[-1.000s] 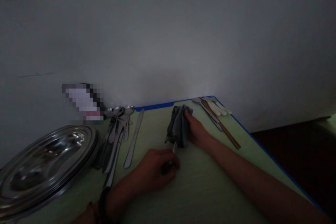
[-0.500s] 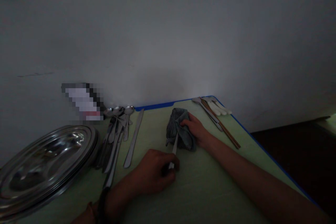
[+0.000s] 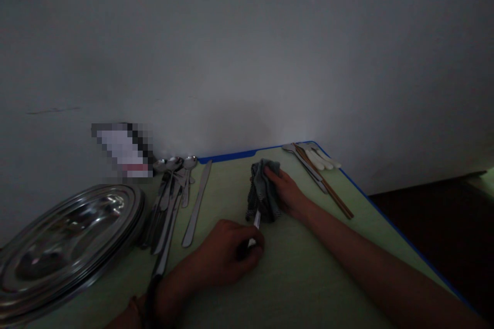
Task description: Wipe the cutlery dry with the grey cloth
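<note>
My left hand (image 3: 227, 254) is closed around the handle of a slim metal utensil (image 3: 256, 222) near the middle of the pale green table (image 3: 301, 277). The utensil's far end is buried in a grey-blue cloth (image 3: 261, 193), so I cannot tell what kind it is. My right hand (image 3: 287, 193) grips that cloth, folded around the utensil, fingers pressed into the fabric.
A stack of shiny steel trays (image 3: 65, 247) sits at the left. Several spoons (image 3: 170, 190) and a table knife (image 3: 196, 205) lie beside it. Wooden chopsticks (image 3: 326, 182) and white spoons (image 3: 322, 158) lie at the far right corner. A grey wall (image 3: 247, 51) backs the blue-edged table.
My right hand has slid the cloth along the utensil, first pulling it nearer my left hand, then bunching it back up over the blade. My left hand stayed put.
</note>
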A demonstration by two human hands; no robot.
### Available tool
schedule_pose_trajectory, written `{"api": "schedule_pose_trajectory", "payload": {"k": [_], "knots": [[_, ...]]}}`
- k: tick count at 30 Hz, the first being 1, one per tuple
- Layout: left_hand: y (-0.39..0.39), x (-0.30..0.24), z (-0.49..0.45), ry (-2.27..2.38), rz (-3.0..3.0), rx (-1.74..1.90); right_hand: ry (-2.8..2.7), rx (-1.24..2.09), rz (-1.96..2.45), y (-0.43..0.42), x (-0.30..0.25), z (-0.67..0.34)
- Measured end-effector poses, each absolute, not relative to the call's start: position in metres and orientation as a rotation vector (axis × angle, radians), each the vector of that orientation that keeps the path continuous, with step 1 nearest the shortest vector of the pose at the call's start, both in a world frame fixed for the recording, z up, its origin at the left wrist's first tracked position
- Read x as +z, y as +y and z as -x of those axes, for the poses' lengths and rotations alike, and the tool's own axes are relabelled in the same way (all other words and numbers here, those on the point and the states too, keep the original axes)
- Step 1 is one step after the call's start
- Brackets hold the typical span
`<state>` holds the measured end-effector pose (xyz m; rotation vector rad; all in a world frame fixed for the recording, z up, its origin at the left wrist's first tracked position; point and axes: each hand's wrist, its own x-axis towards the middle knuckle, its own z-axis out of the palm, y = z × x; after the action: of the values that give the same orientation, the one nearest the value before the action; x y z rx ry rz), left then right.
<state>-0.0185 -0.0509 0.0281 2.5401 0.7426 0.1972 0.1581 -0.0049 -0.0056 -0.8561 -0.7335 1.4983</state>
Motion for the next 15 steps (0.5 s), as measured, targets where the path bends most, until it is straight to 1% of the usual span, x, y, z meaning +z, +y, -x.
{"api": "schedule_pose_trajectory", "payload": {"k": [6, 15], "knots": [[-0.0500, 0.0244, 0.0191, 0.770, -2.459, 0.250, -0.893, 1.362, 0.958, -0.0073, -0.0044, -0.1624], [-0.0483, 0.0192, 0.0194, 0.747, -2.472, 0.262, -0.969, 1.307, 0.994, -0.0063, -0.0068, -0.1631]]}}
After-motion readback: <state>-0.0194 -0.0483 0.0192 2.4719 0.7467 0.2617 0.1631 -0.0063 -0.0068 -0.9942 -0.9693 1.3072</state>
